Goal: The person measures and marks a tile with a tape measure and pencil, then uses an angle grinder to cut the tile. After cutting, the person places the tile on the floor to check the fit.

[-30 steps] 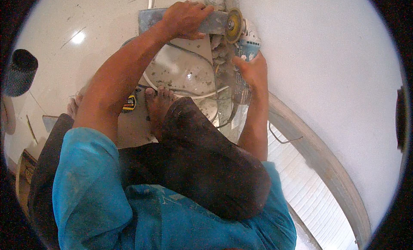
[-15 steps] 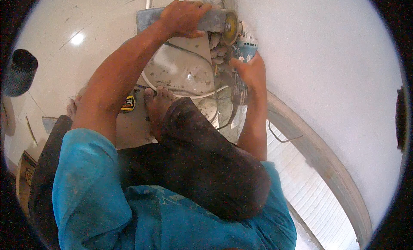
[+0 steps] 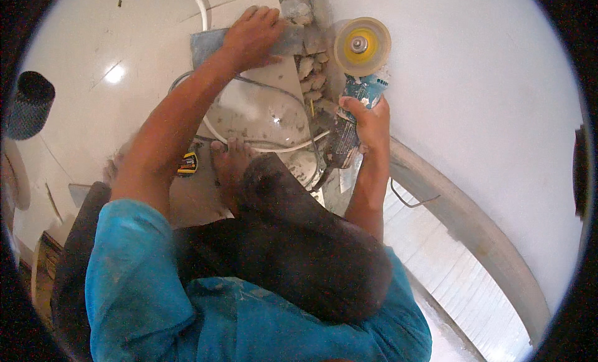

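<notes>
My right hand is wrapped round the teal and dark body of an angle grinder. Its yellow-centred cutting disc faces up, beside the white wall and apart from the tile. I cannot tell whether the disc is spinning. A narrow grey tile strip lies across the floor at the far side, its right end by the broken edge along the wall. My left hand grips across this strip, fingers over the far edge and thumb at the near one.
Broken rubble fills a gap between the floor tiles and the wall. A white cable and a dark cord curve near my bare feet. A yellow-black tape measure lies between them. A black mesh cylinder stands far left.
My right hand has drawn the grinder away from the strip's right end and turned it, so the disc now faces up. The strip and my left hand have shifted slightly left.
</notes>
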Demonstrator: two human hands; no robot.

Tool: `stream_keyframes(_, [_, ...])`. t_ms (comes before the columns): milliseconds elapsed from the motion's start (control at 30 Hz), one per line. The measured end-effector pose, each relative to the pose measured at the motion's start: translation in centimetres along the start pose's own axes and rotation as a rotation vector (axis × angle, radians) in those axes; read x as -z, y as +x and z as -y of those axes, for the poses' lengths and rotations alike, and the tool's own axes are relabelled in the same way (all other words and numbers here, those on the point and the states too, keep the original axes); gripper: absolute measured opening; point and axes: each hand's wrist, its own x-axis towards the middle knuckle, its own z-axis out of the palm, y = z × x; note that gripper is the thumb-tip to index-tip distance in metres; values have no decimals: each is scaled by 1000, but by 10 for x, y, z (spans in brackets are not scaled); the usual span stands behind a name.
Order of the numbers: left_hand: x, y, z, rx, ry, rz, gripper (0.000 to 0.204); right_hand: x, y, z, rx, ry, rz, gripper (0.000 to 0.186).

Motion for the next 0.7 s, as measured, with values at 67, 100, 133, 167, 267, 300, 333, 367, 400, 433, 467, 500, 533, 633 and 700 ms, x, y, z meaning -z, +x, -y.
stream_keyframes(67, [2, 2, -2, 15, -14, 32, 81, 1, 1, 6, 1, 131, 55, 42])
stream_keyframes(100, [6, 1, -8, 19, 5, -10, 81, 3, 0, 9, 12, 191, 89, 42])
stream_keyframes(133, [10, 0, -19, 20, 28, -66, 80, 6, 1, 10, -23, 229, 125, 42])
stream_keyframes(167, [15, -1, -33, 20, 49, -112, 80, 11, 0, 10, -58, 266, 162, 43])
stream_keyframes(267, [44, -39, -100, 41, -392, -74, 74, 21, 0, 5, 18, 386, 212, 46])
stream_keyframes(300, [56, -56, -124, 77, -668, 49, 73, 22, 1, 2, 64, 428, 214, 47])
stream_keyframes(333, [65, -68, -147, 234, -1062, 271, 72, 25, 2, -3, 121, 436, 216, 48])
stream_keyframes(367, [72, -77, -173, 377, -1353, 482, 70, 26, 5, -7, 116, 489, 221, 49])
stream_keyframes(400, [78, -86, -199, 469, -1528, 558, 68, 28, 7, -12, 102, 524, 244, 44])
stream_keyframes(433, [82, -89, -218, 465, -1633, 534, 66, 28, 9, -16, 98, 569, 274, 39])
stream_keyframes(467, [83, -89, -232, 621, -1677, 549, 65, 30, 11, -20, 103, 529, 252, 38])
stream_keyframes(500, [85, -90, -242, 762, -1720, 564, 63, 29, 13, -23, 117, 499, 235, 37])
stream_keyframes(533, [88, -91, -249, 855, -1830, 515, 61, 30, 13, -26, 159, 484, 234, 36])
stream_keyframes(633, [93, -89, -260, 919, -1673, 466, 58, 35, 11, -31, 85, 549, 304, 48])
stream_keyframes(700, [98, -92, -264, 915, -1658, 404, 56, 38, 8, -33, 64, 545, 282, 49])
